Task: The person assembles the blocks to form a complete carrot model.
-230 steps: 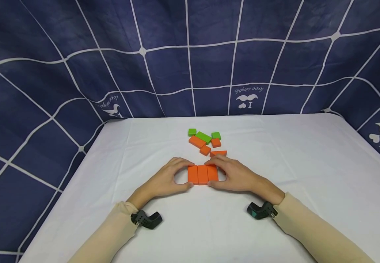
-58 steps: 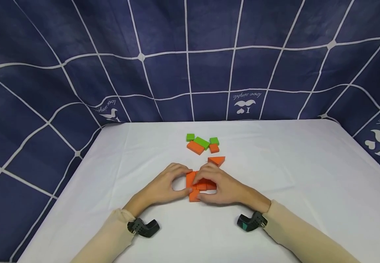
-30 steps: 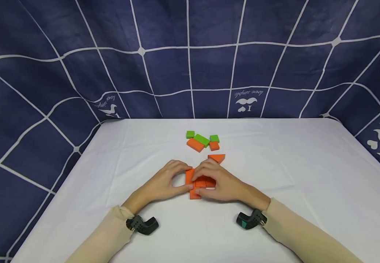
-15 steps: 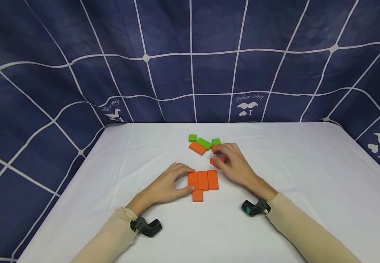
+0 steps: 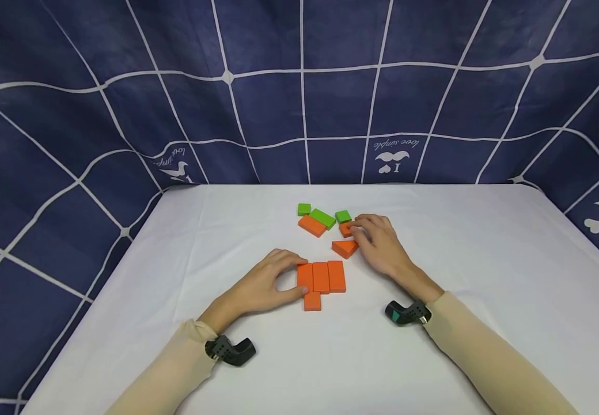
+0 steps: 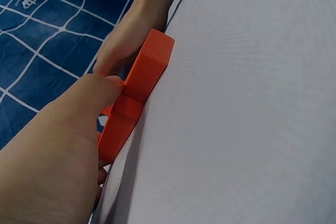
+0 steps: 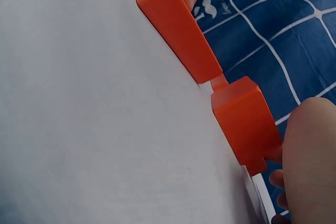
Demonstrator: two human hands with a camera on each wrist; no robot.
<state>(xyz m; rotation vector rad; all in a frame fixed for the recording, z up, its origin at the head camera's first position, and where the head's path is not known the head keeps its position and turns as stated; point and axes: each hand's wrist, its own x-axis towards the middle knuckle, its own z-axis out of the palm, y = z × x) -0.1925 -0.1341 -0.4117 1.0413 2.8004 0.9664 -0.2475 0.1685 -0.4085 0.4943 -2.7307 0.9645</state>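
Note:
In the head view, three orange rectangular blocks point(image 5: 321, 278) lie side by side on the white cloth. A smaller orange block point(image 5: 312, 301) touches their near side. My left hand point(image 5: 263, 288) holds the leftmost rectangle, forefinger at its far end, thumb near the small block. My right hand point(image 5: 379, 245) is at the loose pieces, fingertips touching the right edge of another small orange block point(image 5: 345, 230); whether they pinch it is unclear. An orange triangular block point(image 5: 344, 248) lies beside that hand's thumb. The right wrist view shows the triangle point(image 7: 245, 121) partly hiding the fingertips.
Beyond the row lie an orange rectangular block point(image 5: 312, 226), a green rectangular block point(image 5: 322, 218), a green square block point(image 5: 304, 209) and another green square block point(image 5: 343, 217). A dark blue gridded curtain point(image 5: 258, 104) hangs behind the white cloth-covered table point(image 5: 434, 230).
A small orange block has moved from the loose pieces to the row's near side. My right hand has left the row for the far pieces, where a small orange block has shifted slightly.

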